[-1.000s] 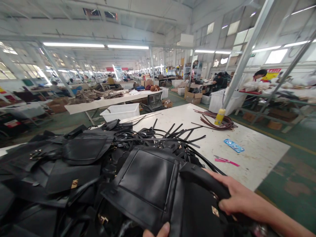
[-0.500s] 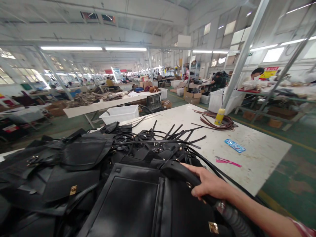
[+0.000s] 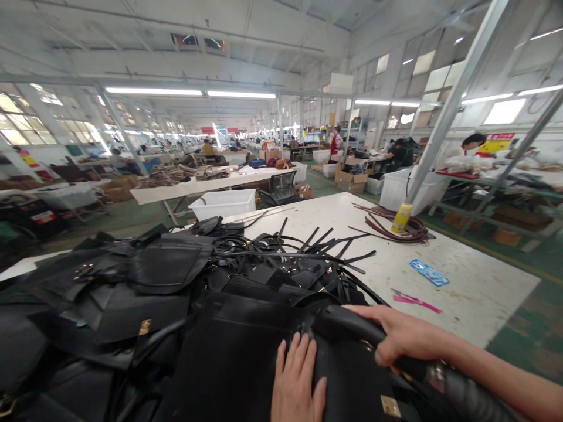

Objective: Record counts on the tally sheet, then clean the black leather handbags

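Observation:
A black leather bag (image 3: 246,351) with a gold clasp lies flat in front of me. My left hand (image 3: 297,378) rests palm down on it, fingers stretched out. My right hand (image 3: 404,334) is wrapped round a curved black vacuum hose nozzle (image 3: 352,324), whose tip is at the bag near its upper middle. From the nozzle a ribbed hose (image 3: 470,392) runs to the lower right. To the left is a heap of black bags (image 3: 162,266), several with gold fittings. Black straps (image 3: 308,246) stick out beyond the bag.
On the white table (image 3: 479,287) lie pink-handled snips (image 3: 416,300), a blue patterned card (image 3: 428,272) and brown straps (image 3: 378,228) beside a yellow bottle (image 3: 402,218). A white bin (image 3: 226,204) stands behind. Other people work at farther tables.
My left hand has come into view and now lies on the bag. The right hand still holds the nozzle and appears slightly lower and farther right, as the whole view has shifted.

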`<state>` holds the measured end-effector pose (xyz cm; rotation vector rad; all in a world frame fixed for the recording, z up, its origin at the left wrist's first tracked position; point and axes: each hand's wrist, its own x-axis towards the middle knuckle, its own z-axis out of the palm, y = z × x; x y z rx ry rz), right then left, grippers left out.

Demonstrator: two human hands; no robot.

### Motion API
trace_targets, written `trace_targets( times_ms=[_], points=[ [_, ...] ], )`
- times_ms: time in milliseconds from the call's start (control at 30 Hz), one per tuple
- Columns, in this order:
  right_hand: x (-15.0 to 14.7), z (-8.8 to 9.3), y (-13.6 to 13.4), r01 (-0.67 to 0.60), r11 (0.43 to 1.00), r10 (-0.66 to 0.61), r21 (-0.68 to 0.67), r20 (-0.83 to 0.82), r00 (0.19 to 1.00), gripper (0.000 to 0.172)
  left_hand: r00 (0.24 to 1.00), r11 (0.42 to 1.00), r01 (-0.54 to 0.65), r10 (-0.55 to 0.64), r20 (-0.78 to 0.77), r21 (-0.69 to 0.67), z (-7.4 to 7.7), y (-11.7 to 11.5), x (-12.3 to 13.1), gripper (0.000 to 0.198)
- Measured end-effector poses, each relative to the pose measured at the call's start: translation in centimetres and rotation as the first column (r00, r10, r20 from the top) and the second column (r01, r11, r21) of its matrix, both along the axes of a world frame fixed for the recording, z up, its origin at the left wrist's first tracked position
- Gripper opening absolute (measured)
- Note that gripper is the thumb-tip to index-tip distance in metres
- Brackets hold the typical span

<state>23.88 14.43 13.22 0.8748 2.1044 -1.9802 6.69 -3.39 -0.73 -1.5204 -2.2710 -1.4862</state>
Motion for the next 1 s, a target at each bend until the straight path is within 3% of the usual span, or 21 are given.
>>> trace_targets(
  times_ms=[67, 133, 233, 400, 600, 700, 833, 900, 1000],
  points=[
    [-1.2, -0.8, 0.5, -0.037, 0.999, 0.037, -0.001, 0.037, 0.999, 0.094, 0.965, 0.996, 0.091, -0.087, -0.249, 0.006, -0.3, 1.3, -0.3, 0.046],
    [-2.3, -1.3, 0.7, -0.054, 0.998, 0.053, 0.019, 0.041, 0.998, 0.095, 0.876, 0.987, 0.163, -0.146, -0.459, -0.001, -0.5, 2.1, -0.7, 0.043],
    [-2.8, -1.3, 0.4, -0.036, 0.998, 0.036, 0.06, 0.004, 0.999, 0.094, 0.77, 0.981, 0.195, -0.157, -0.619, -0.006, -0.4, 2.4, -1.4, 0.041],
    [-1.7, -0.4, 0.1, -0.076, 0.996, 0.072, 0.043, 0.094, 0.993, 0.089, 0.772, 0.976, 0.218, -0.169, -0.613, 0.006, -0.6, 2.0, -1.8, 0.043],
    [-3.4, -0.6, -0.2, -0.069, 0.987, 0.059, 0.142, 0.076, 0.995, 0.09, 0.731, 0.968, 0.232, -0.239, -0.64, -0.097, -1.6, 1.9, -2.0, 0.049],
    [-3.0, -0.2, -0.7, -0.058, 0.985, 0.044, 0.165, 0.088, 0.995, 0.089, 0.777, 0.966, 0.255, -0.234, -0.585, -0.048, -2.9, 1.9, -1.6, 0.05],
    [-2.3, -0.3, -0.8, -0.156, 0.968, 0.111, 0.198, 0.221, 0.969, 0.09, 0.923, 0.977, 0.181, -0.129, -0.362, 0.113, -4.4, 2.1, -0.4, 0.038],
    [-2.9, -0.5, -1.1, -0.188, 0.957, 0.131, 0.222, 0.248, 0.96, 0.09, 0.935, 0.974, 0.175, -0.118, -0.336, 0.146, -4.4, 2.1, -0.1, 0.038],
    [-4.6, 0.0, -2.8, -0.206, 0.928, 0.16, 0.309, 0.168, 0.973, 0.086, 0.89, 0.965, 0.244, -0.184, -0.417, 0.094, -4.1, 1.9, -0.1, 0.041]
  ],
)
